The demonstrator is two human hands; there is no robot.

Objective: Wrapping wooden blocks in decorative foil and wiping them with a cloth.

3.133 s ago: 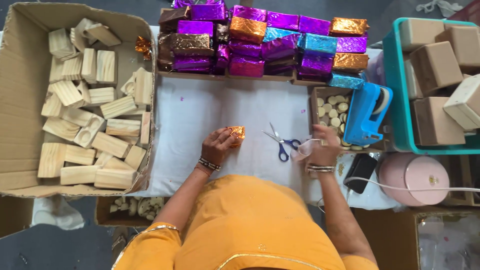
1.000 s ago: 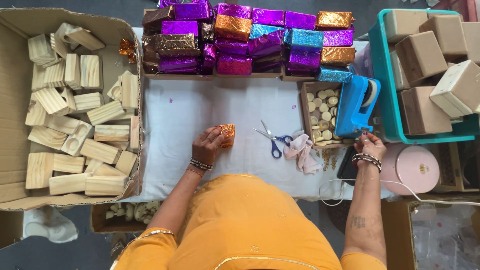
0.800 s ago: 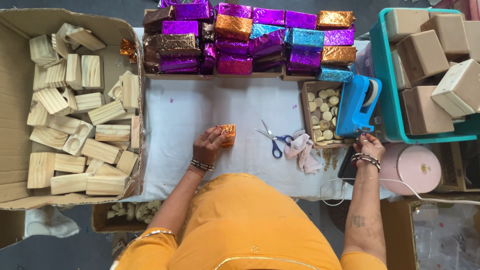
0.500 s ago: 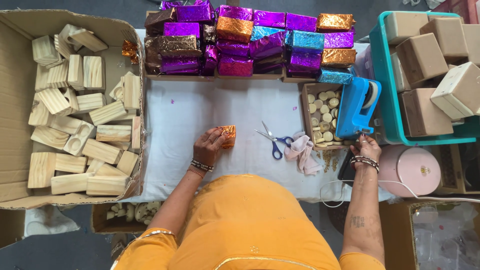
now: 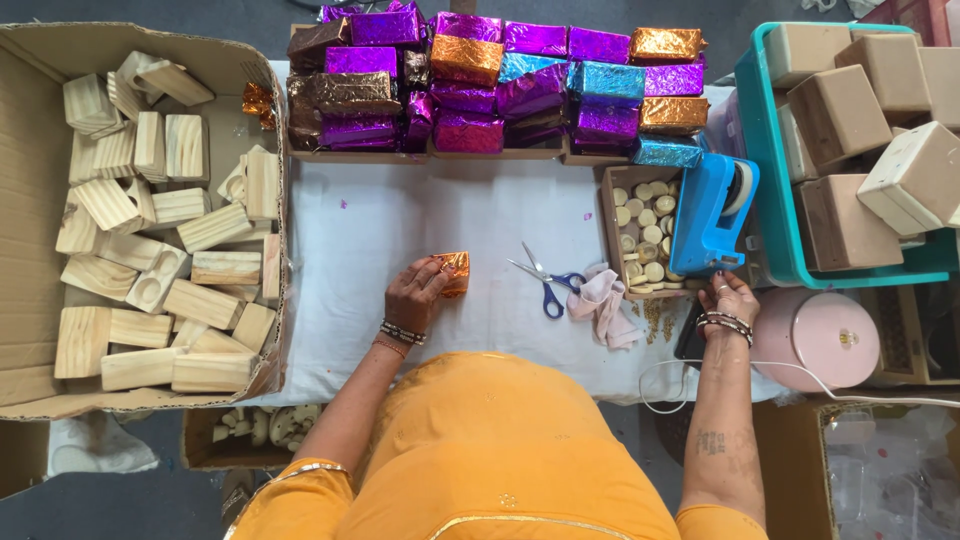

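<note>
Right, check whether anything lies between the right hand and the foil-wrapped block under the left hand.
Yes. Between the right hand and the orange foil-wrapped block held by the left hand lie a pink cloth and blue-handled scissors on the white table cover.

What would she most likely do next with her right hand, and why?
Probably pull a strip of tape. Her right hand rests at the base of the blue tape dispenser, while her left hand presses down an orange foil-wrapped block on the white cloth. The wrap likely needs sealing.
</note>
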